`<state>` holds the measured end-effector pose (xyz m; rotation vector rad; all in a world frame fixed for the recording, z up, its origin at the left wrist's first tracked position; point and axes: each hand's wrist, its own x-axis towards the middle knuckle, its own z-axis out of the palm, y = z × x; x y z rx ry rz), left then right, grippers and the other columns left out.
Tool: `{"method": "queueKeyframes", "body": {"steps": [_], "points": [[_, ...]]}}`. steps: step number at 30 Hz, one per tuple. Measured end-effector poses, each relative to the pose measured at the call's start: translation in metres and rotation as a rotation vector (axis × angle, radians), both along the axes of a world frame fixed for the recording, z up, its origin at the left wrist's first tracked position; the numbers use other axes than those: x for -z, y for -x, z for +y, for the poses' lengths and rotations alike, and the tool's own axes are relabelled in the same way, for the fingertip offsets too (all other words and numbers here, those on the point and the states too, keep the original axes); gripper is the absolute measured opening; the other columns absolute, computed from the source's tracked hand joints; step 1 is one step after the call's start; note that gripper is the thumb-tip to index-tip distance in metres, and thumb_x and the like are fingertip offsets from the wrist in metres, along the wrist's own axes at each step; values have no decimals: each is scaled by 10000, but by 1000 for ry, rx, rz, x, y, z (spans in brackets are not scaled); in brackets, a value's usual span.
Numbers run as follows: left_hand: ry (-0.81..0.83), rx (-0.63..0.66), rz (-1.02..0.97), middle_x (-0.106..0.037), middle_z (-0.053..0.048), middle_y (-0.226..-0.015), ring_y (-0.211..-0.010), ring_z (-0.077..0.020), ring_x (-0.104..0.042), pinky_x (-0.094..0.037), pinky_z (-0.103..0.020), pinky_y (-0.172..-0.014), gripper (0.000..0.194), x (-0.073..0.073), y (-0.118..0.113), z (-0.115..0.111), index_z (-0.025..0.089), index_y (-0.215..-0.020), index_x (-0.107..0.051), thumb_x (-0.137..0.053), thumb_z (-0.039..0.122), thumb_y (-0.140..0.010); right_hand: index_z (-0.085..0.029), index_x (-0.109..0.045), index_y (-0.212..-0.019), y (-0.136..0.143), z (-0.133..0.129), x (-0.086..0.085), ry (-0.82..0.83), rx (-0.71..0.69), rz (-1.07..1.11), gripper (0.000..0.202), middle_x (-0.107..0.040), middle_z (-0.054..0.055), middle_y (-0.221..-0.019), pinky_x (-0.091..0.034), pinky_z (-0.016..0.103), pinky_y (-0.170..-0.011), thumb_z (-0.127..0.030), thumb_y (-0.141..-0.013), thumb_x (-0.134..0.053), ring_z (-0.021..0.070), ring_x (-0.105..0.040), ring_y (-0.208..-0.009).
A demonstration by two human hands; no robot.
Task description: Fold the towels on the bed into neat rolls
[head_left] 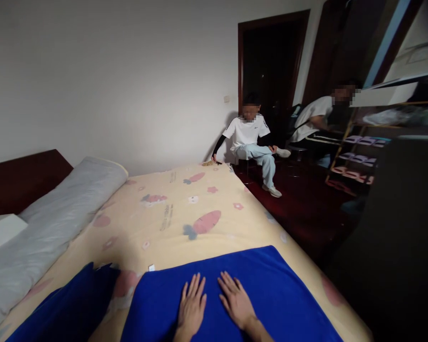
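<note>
A blue cloth (pixel 271 285) lies spread on the bed near me, with a small white tag at its upper left corner. My left hand (pixel 191 304) rests flat on the middle of it, fingers extended. Beside it, to the right, my right hand (pixel 237 301) also lies palm down on the cloth with its fingers spread. Neither hand holds anything. A second blue cloth (pixel 71 304), bunched and darker, is to the left on the same patterned yellow sheet (pixel 178 190).
A long grey pillow (pixel 74 204) lies along the headboard (pixel 24 178). Beyond the bed's far edge sits a person (pixel 249 135) in a white shirt, one hand on the bed. Another person (pixel 312 118) leans near a shoe rack (pixel 358 156). A dark surface (pixel 403 228) stands at right.
</note>
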<state>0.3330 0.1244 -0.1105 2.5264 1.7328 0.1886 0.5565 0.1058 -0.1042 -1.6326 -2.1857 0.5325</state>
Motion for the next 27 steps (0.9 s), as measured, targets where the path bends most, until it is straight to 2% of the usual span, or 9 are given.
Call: {"method": "queueKeyframes", "body": {"steps": [4,7,9,11,14,18,21,24,27], "points": [[-25,-451,141,-302,-21,-1568,-1455,-218,-291,-285,-503,-1173,520,-6,92,5,307,-1470,-312,-271,343,-953,-182,-409,-1466,-94,15,5,-13,297,-176,590,-320,95,-1552,-243,504,-1165,-463,-961,-291,256,-261,-1453],[-33,-592,193,-315,10,-1569,-1453,-184,-296,-321,-448,-1153,523,-1,155,-2,326,-1473,-310,-259,354,-953,-170,-388,-1478,-155,16,18,-50,430,-264,628,-327,90,-1553,-247,502,-1159,-480,-943,-277,249,-261,-1454],[-33,-620,225,-334,1,-1564,-1447,-171,-310,-340,-429,-1140,522,0,176,-7,304,-1472,-323,-244,337,-957,-173,-394,-1475,-173,15,26,-65,468,-292,630,-343,84,-1549,-248,500,-1157,-475,-936,-270,244,-266,-1453],[-60,-624,261,-348,-38,-1558,-1442,-192,-324,-340,-459,-1136,523,-1,175,-8,253,-1462,-356,-226,316,-960,-166,-407,-1468,-169,14,27,-80,513,-306,625,-346,97,-1549,-243,504,-1157,-461,-935,-270,251,-271,-1452],[-135,-539,253,-355,-63,-1552,-1437,-218,-336,-326,-481,-1144,519,-4,137,-5,230,-1450,-381,-215,300,-963,-172,-401,-1473,-124,13,18,-97,458,-259,612,-313,105,-1564,-238,491,-1164,-470,-958,-256,253,-253,-1458],[-91,-217,114,-357,-22,-1548,-1429,-173,-347,-324,-408,-1161,503,-5,52,4,271,-1472,-300,-241,305,-973,-255,-339,-1500,-28,13,-2,-28,83,-82,575,-269,59,-1581,-238,473,-1177,-512,-995,-237,230,-230,-1465],[-43,-160,57,-322,-24,-1562,-1436,-170,-334,-324,-428,-1166,506,-4,10,15,259,-1482,-248,-226,297,-978,-291,-287,-1514,25,16,-12,18,-125,7,563,-229,44,-1592,-216,476,-1188,-518,-999,-261,226,-206,-1472],[-36,-202,71,-309,-22,-1568,-1442,-183,-323,-317,-459,-1165,507,-4,18,28,275,-1481,-256,-231,313,-977,-280,-292,-1513,26,26,-11,46,-168,0,565,-228,55,-1591,-206,487,-1190,-508,-996,-289,230,-205,-1472],[-51,-355,151,-308,-22,-1572,-1447,-198,-315,-307,-481,-1161,510,0,74,36,283,-1476,-296,-244,348,-973,-268,-344,-1494,-28,41,-2,17,-33,-73,576,-272,70,-1578,-225,508,-1177,-532,-985,-304,246,-253,-1458]]}}
